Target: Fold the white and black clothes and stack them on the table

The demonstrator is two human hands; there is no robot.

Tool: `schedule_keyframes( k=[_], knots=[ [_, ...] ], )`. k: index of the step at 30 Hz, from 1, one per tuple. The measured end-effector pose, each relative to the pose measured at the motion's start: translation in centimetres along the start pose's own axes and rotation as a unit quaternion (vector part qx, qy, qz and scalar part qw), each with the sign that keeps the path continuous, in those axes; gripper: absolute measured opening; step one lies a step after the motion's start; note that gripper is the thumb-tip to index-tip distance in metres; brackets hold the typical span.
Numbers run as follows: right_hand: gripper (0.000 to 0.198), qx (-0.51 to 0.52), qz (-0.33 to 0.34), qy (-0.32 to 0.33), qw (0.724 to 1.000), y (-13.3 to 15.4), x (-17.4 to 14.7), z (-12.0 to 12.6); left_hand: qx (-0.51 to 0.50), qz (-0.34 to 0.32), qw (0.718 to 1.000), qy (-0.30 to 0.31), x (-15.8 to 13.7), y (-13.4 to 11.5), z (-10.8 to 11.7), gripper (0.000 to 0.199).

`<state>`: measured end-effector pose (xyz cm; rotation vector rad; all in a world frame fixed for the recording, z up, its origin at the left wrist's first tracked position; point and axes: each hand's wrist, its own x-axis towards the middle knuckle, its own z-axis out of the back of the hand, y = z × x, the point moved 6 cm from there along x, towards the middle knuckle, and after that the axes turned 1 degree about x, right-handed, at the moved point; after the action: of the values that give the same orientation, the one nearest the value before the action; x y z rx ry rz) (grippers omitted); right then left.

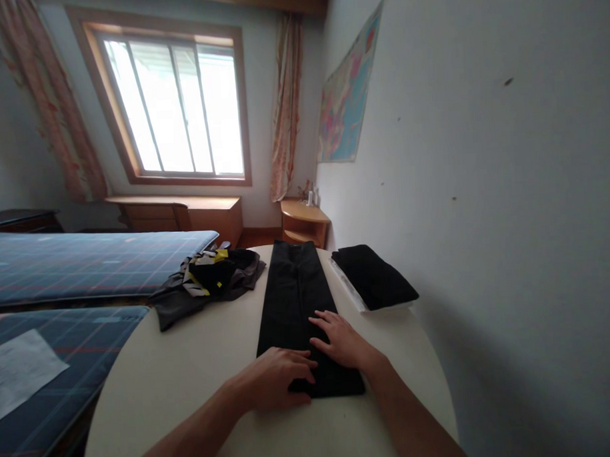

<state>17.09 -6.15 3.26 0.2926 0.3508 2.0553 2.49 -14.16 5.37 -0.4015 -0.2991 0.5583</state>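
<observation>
1. Black trousers [296,302], folded into one long narrow strip, are lying lengthwise down the middle of a round pale table [190,372], running away from the person toward the window [175,106].
2. Both hands are pressing flat on the near end of the strip: the left hand [278,383] is resting palm down at its near left corner, fingers spread, while the right hand [341,340] is lying open just beyond it, fingers fanned toward the left.
3. Neither hand is pinching the cloth.
4. Left of the strip, a crumpled grey, black and yellow garment [207,282] is sitting near the table's edge.
5. To the right, a folded black stack [374,276] is resting beside the wall [483,182].
6. Plaid-covered beds [76,263] are flanking the table's left.
</observation>
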Motion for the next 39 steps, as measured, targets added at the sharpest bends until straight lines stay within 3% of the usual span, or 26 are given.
schedule_keyframes(
  k=[8, 12, 15, 21, 25, 29, 34, 39],
  knots=[
    [0.063, -0.015, -0.059, 0.072, 0.996, 0.7, 0.7, -0.6, 0.035, 0.014, 0.999, -0.015, 0.2, 0.5, 0.2, 0.022],
    [0.062, -0.022, -0.065, 0.053, 0.996, 0.6, 0.8, -1.1, 0.043, 0.037, 0.998, -0.032, -0.4, 0.8, 1.5, 0.036],
    [0.059, -0.026, -0.043, 0.02, 0.999, 0.6, 0.3, -1.1, 0.046, 0.062, 0.997, -0.024, -0.8, 1.0, 2.2, 0.046],
    [0.054, 0.006, 0.039, -0.01, 0.999, 1.9, -1.3, 0.2, 0.066, 0.052, 0.996, -0.006, -0.8, 1.2, 2.0, 0.013],
    [0.058, 0.033, 0.065, -0.004, 0.997, 2.6, -1.8, 0.7, 0.064, 0.045, 0.997, -0.007, -0.7, 1.4, 1.8, 0.013],
    [0.045, 0.079, 0.102, -0.011, 0.992, 3.7, -2.2, 1.5, 0.065, 0.043, 0.997, -0.016, -0.7, 1.3, 1.8, 0.014],
    [0.024, 0.099, 0.121, 0.03, 0.987, 5.2, -2.6, 2.0, 0.074, 0.061, 0.995, -0.023, -0.5, 1.6, 1.7, 0.014],
    [0.035, 0.07, 0.12, 0.06, 0.988, 5.9, -2.8, 1.5, 0.063, 0.11, 0.991, -0.034, -0.6, 2.8, 1.6, 0.014]
  ],
)
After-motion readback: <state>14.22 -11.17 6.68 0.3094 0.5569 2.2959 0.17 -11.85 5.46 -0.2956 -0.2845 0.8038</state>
